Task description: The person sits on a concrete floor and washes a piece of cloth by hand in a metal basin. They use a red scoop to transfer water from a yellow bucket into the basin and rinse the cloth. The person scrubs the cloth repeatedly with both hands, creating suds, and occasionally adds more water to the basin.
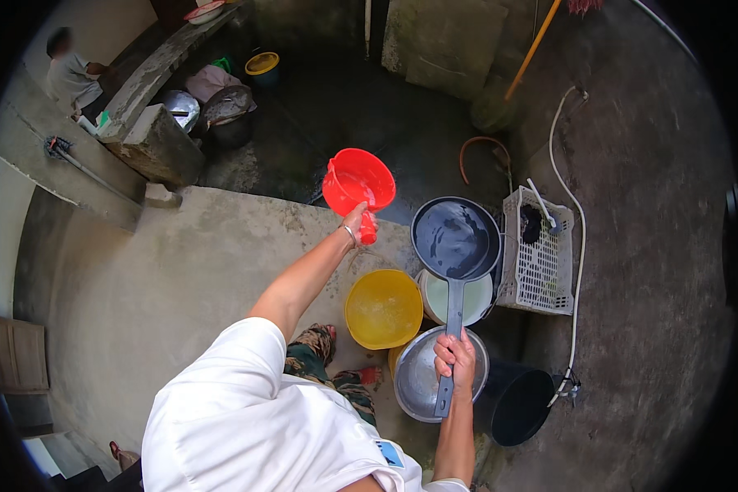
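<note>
Dipper (359, 176) in one hand, pan (455, 220) in the other

We hold the red dipper out in front, our left hand (356, 224) closed around its short handle, the mouth of the cup facing up toward us. Whether any water lies in it, we cannot tell.

Our right hand (457, 359) is curled in a fist around the pan's long grey handle, whose end pokes out below the grip. The pan's dark inside faces up and shines wet. From above it covers part of a white bucket (477, 297); we cannot tell if the two touch.

Just left of that bucket stands a yellow bucket (383, 309). A metal bowl (414, 384) sits beneath our right hand, with a black bucket (523, 406) beside it. Farther right we see a white crate (541, 279) and a pale hose (579, 246).
</note>
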Demonstrator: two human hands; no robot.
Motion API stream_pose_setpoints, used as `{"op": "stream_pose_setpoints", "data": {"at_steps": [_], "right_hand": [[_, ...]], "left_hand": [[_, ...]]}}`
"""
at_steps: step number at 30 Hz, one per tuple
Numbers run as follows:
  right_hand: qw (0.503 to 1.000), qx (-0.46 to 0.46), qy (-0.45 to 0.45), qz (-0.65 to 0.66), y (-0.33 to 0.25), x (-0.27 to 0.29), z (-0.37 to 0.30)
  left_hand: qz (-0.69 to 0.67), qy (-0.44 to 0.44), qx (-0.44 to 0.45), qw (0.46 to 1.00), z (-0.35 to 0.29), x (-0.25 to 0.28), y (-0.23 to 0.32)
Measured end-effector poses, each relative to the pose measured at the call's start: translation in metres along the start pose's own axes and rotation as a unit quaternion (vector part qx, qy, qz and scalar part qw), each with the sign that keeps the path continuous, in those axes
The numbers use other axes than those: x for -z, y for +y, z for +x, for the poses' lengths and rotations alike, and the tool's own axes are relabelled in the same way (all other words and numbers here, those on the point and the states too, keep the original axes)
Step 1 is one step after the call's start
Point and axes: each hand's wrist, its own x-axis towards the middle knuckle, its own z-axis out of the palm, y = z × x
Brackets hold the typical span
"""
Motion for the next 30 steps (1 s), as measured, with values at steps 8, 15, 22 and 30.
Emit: {"op": "stream_pose_setpoints", "data": {"at_steps": [8,15,22,30], "right_hand": [[1.000,0.001,0.016,-0.024,-0.014,-0.046,0.081],[0.998,-0.012,0.050,-0.046,-0.012,-0.106,0.187],[0.995,-0.011,0.057,-0.086,-0.023,-0.186,0.293],[0.997,-0.006,0.054,-0.050,-0.039,-0.212,0.361]], "left_hand": [[-0.021,0.017,0.033,0.999,0.084,-0.043,0.055],[0.049,0.077,0.044,0.995,0.184,-0.061,0.127],[0.034,0.036,-0.015,0.999,0.289,-0.073,0.220],[-0.091,0.091,-0.032,0.991,0.314,-0.105,0.299]]}}
